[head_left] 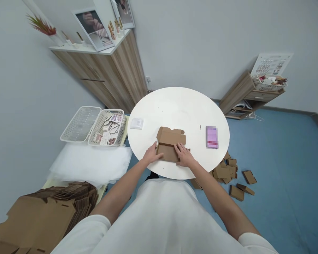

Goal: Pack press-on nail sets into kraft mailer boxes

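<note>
Open brown cardboard box [169, 153]: on white rounded table [177, 106], near side | left hand [150, 154] touches its left edge, right hand [184, 155] its right part | hands stand apart (whether clamped on it, I cannot tell)

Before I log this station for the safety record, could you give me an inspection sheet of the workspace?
Surface: round white table, a few small dark specks.
Job's things: brown cardboard box, open.
Clutter: pale packet at the table's left, blurred purple item at its right; loose cardboard boxes on the floor.
Hands: left hand at the box's left side; right hand on its right part.
Cables: pale cord at the wall outlet.
Surroundings: wooden cabinet, shelf unit, basket of cards, stack of flattened cardboard.
</note>
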The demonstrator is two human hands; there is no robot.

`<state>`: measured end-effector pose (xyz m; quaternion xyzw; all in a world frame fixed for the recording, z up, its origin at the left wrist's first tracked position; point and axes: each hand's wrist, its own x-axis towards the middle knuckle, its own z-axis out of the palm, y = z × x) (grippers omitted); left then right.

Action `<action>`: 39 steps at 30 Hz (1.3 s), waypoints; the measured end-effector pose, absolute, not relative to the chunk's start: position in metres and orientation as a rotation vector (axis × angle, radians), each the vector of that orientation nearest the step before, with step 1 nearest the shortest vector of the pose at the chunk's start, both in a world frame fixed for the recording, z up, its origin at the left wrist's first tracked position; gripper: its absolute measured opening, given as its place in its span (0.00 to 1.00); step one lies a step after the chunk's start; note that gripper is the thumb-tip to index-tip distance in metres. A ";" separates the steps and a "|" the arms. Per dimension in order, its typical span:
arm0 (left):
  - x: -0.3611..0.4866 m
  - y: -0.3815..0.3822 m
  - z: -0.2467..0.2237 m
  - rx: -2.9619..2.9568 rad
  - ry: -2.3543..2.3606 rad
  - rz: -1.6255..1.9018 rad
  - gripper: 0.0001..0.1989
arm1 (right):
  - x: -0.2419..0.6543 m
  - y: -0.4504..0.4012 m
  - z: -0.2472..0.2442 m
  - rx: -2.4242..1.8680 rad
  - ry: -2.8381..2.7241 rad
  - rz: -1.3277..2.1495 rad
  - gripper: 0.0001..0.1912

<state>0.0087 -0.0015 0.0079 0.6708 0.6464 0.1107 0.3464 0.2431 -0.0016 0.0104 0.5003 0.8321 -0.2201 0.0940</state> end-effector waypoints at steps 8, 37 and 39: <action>0.005 0.009 0.012 1.753 1.510 0.155 0.60 | 0.242 0.000 0.012 1.481 2.510 -0.648 0.59; -0.001 0.004 0.010 1.803 1.463 0.096 0.59 | 0.224 -0.006 0.005 2.535 1.701 -1.138 0.09; -0.003 0.003 0.011 1.834 1.437 0.057 0.59 | 0.221 -0.011 0.003 2.554 1.675 -1.064 0.06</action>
